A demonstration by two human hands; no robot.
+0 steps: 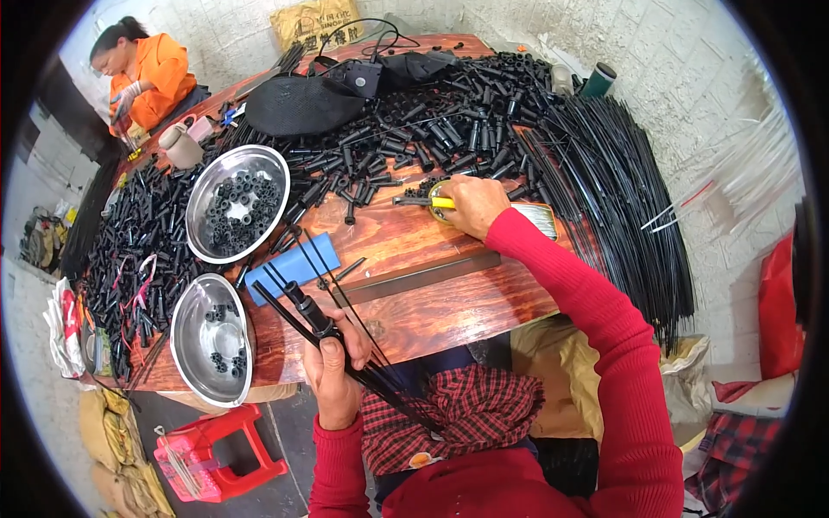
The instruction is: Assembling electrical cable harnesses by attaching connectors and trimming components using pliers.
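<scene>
At the table point(449, 321), a closed grip on both sides

Above the near edge, the person's left hand point(335, 373) is wrapped around several thin black rods point(386, 388) and a thicker black tube point(308, 308), thumb pressed along the front. The rods slant from the lap, where a checked cloth point(471, 399) lies, up past the fist toward a blue block point(298, 266).

Farther forward, the right hand point(477, 207) is closed over the yellow handle of a tool point(443, 203), whose dark end points left. Some of its fingertips are hidden. A small round item point(439, 215) shows just beside the handle; its kind cannot be told. Near the wrist sits a box point(537, 217) of fine pale pieces, and a straight dark bar point(414, 278) lies on the wood between the two hands.

To the left stand two steel bowls point(204, 363), each holding small black rings point(243, 207). Around them spreads a heap of black parts point(129, 268), while a long bundle of dark wires point(635, 198) covers the right end. At the far left corner, a co-worker in an orange top point(164, 82) looks down.
</scene>
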